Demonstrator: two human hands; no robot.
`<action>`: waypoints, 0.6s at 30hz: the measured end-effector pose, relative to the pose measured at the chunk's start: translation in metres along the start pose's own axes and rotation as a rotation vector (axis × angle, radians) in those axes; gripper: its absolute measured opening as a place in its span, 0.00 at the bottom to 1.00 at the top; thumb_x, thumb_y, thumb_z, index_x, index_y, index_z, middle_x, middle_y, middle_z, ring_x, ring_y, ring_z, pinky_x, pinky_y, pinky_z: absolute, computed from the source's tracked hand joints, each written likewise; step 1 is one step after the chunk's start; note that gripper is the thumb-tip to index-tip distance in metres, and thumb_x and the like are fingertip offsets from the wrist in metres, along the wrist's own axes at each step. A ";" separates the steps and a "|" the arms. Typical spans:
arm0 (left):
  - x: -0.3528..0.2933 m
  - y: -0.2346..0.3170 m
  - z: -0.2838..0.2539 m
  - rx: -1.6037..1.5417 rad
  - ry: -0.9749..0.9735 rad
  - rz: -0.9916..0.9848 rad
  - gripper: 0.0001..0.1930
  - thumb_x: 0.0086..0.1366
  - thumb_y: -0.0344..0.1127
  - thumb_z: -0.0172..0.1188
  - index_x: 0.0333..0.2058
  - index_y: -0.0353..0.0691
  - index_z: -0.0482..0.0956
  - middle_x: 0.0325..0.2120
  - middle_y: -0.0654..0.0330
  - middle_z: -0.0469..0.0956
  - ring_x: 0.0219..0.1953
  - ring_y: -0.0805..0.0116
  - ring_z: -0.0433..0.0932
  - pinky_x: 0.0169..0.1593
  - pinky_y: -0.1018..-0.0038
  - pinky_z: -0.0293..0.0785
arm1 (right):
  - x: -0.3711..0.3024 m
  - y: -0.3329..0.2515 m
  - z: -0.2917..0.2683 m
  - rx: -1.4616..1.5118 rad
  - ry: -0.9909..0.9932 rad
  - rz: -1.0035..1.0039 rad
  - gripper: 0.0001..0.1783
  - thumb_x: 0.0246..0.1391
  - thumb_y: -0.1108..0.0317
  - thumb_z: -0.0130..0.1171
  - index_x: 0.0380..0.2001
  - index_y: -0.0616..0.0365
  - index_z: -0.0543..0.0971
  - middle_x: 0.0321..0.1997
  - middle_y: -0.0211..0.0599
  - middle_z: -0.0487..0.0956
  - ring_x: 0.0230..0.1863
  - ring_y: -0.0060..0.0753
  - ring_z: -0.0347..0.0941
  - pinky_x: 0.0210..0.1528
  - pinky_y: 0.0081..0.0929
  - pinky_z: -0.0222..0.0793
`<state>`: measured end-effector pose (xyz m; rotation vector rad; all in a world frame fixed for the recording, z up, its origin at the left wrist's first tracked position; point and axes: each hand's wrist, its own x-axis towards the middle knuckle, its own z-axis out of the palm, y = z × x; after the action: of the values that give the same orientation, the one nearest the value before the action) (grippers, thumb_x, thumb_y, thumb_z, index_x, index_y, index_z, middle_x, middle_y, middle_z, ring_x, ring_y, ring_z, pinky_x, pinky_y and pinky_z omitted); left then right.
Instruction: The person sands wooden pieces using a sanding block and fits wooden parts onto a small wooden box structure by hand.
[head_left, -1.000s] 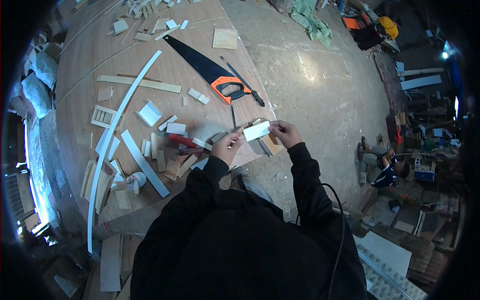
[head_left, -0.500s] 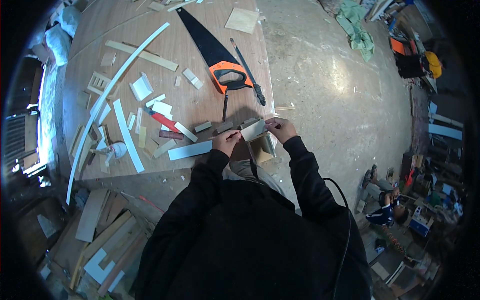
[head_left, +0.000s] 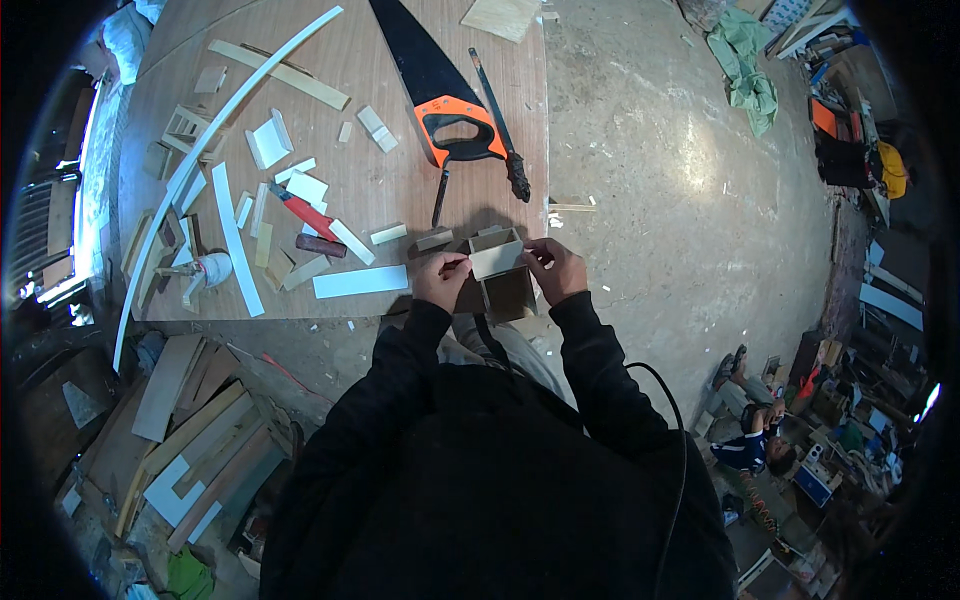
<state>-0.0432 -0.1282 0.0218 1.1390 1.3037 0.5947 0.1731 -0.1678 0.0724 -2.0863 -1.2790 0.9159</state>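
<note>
At the table's near right corner, a small pale wooden panel spans the space between my hands. My left hand pinches its left edge, and the fingers of my right hand are closed on its right edge. Just below the panel is a small open wooden box with a dark inside; whether the two are joined I cannot tell. Small wood blocks lie beside my left hand. A white strip rests left of it.
Beyond my hands lie an orange-handled saw and a thin dark tool. A red-handled knife lies among offcuts, near a long curved white strip. Boards are piled at lower left. A person sits at far right.
The panel has tilted and now sits more level along the box's far side. Both hands stay at its edges. My view has shifted slightly, so the table appears higher in it.
</note>
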 end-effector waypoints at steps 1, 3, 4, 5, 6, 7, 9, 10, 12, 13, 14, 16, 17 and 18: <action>0.000 -0.002 0.000 0.020 -0.006 0.010 0.08 0.63 0.30 0.61 0.38 0.32 0.80 0.29 0.61 0.80 0.30 0.76 0.79 0.39 0.79 0.75 | 0.000 0.001 0.001 -0.007 0.005 -0.002 0.12 0.51 0.63 0.65 0.35 0.60 0.82 0.29 0.39 0.82 0.30 0.31 0.79 0.36 0.27 0.74; 0.000 -0.005 0.002 0.023 0.002 0.009 0.08 0.63 0.31 0.61 0.38 0.32 0.80 0.29 0.61 0.80 0.31 0.76 0.79 0.39 0.79 0.75 | 0.001 0.003 0.001 -0.019 0.006 -0.020 0.12 0.52 0.63 0.65 0.35 0.60 0.82 0.29 0.39 0.83 0.30 0.31 0.79 0.35 0.27 0.73; 0.000 -0.006 0.003 0.025 0.008 0.013 0.08 0.63 0.31 0.61 0.38 0.32 0.80 0.29 0.61 0.80 0.31 0.77 0.78 0.39 0.79 0.75 | 0.001 0.004 0.001 -0.032 0.011 -0.040 0.12 0.52 0.62 0.65 0.35 0.60 0.82 0.29 0.39 0.83 0.30 0.30 0.79 0.35 0.27 0.73; 0.000 -0.008 0.003 0.024 0.010 0.010 0.08 0.63 0.31 0.61 0.38 0.32 0.80 0.29 0.61 0.80 0.31 0.77 0.78 0.39 0.79 0.75 | 0.001 0.004 0.002 -0.032 0.008 -0.040 0.12 0.52 0.62 0.65 0.35 0.60 0.82 0.29 0.39 0.83 0.30 0.30 0.79 0.35 0.27 0.73; 0.000 -0.009 0.004 0.026 0.017 0.009 0.08 0.63 0.31 0.61 0.38 0.32 0.81 0.29 0.61 0.80 0.31 0.76 0.79 0.39 0.79 0.75 | 0.001 0.005 0.002 -0.032 0.015 -0.046 0.12 0.52 0.62 0.65 0.34 0.59 0.82 0.30 0.39 0.83 0.30 0.31 0.78 0.35 0.27 0.73; 0.000 -0.010 0.005 0.028 0.024 0.008 0.08 0.64 0.31 0.61 0.38 0.32 0.81 0.30 0.62 0.80 0.32 0.76 0.79 0.39 0.79 0.75 | 0.001 0.005 0.002 -0.031 0.022 -0.053 0.12 0.52 0.62 0.65 0.34 0.59 0.82 0.30 0.39 0.83 0.30 0.31 0.78 0.35 0.27 0.73; 0.000 -0.012 0.005 0.021 0.026 -0.005 0.08 0.64 0.31 0.61 0.39 0.32 0.81 0.30 0.61 0.80 0.32 0.76 0.79 0.39 0.79 0.75 | 0.002 0.005 0.002 -0.032 0.022 -0.065 0.12 0.52 0.62 0.65 0.34 0.59 0.82 0.30 0.39 0.83 0.30 0.32 0.78 0.36 0.28 0.73; 0.000 -0.013 0.005 0.015 0.025 -0.016 0.09 0.64 0.31 0.61 0.39 0.33 0.81 0.30 0.61 0.80 0.32 0.75 0.79 0.40 0.79 0.75 | 0.002 0.004 0.003 -0.033 0.025 -0.075 0.12 0.52 0.62 0.65 0.34 0.59 0.83 0.30 0.39 0.82 0.30 0.33 0.78 0.36 0.28 0.73; 0.000 -0.013 0.005 0.040 0.039 -0.001 0.09 0.63 0.32 0.61 0.39 0.33 0.81 0.30 0.61 0.80 0.32 0.75 0.79 0.40 0.78 0.75 | 0.002 0.004 0.003 -0.048 0.017 -0.068 0.10 0.51 0.63 0.65 0.34 0.58 0.82 0.31 0.39 0.83 0.30 0.35 0.78 0.36 0.30 0.74; -0.001 -0.012 0.005 0.066 0.052 0.016 0.10 0.63 0.33 0.62 0.40 0.33 0.81 0.31 0.61 0.80 0.32 0.75 0.79 0.40 0.78 0.75 | 0.002 0.004 0.003 -0.063 0.012 -0.060 0.09 0.50 0.65 0.65 0.33 0.57 0.82 0.32 0.39 0.83 0.31 0.37 0.79 0.37 0.31 0.74; -0.002 -0.011 0.006 0.066 0.052 0.014 0.10 0.63 0.33 0.62 0.40 0.33 0.81 0.31 0.61 0.80 0.32 0.75 0.79 0.40 0.78 0.75 | 0.002 0.004 0.003 -0.064 0.009 -0.059 0.09 0.50 0.65 0.65 0.33 0.57 0.82 0.32 0.39 0.83 0.31 0.37 0.79 0.37 0.31 0.74; -0.004 -0.006 0.009 0.053 0.087 0.037 0.10 0.60 0.37 0.64 0.36 0.37 0.83 0.27 0.62 0.81 0.28 0.75 0.77 0.37 0.78 0.74 | 0.002 0.008 0.002 -0.057 0.026 -0.075 0.09 0.50 0.64 0.65 0.33 0.57 0.82 0.31 0.38 0.82 0.31 0.36 0.78 0.36 0.31 0.74; -0.004 -0.004 0.009 0.053 0.086 0.035 0.10 0.60 0.37 0.64 0.36 0.37 0.83 0.27 0.62 0.81 0.28 0.75 0.77 0.37 0.78 0.74 | 0.002 0.009 0.003 -0.058 0.025 -0.073 0.09 0.50 0.64 0.65 0.33 0.57 0.82 0.31 0.38 0.82 0.31 0.36 0.78 0.36 0.31 0.74; -0.005 -0.004 0.009 0.060 0.084 0.039 0.10 0.60 0.37 0.64 0.37 0.37 0.82 0.28 0.62 0.81 0.29 0.75 0.77 0.38 0.78 0.74 | 0.001 0.010 0.003 -0.062 0.024 -0.072 0.09 0.49 0.64 0.65 0.33 0.56 0.82 0.30 0.39 0.82 0.31 0.36 0.78 0.36 0.31 0.74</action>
<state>-0.0368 -0.1367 0.0188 1.2019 1.3817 0.6417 0.1767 -0.1703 0.0633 -2.0769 -1.3771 0.8278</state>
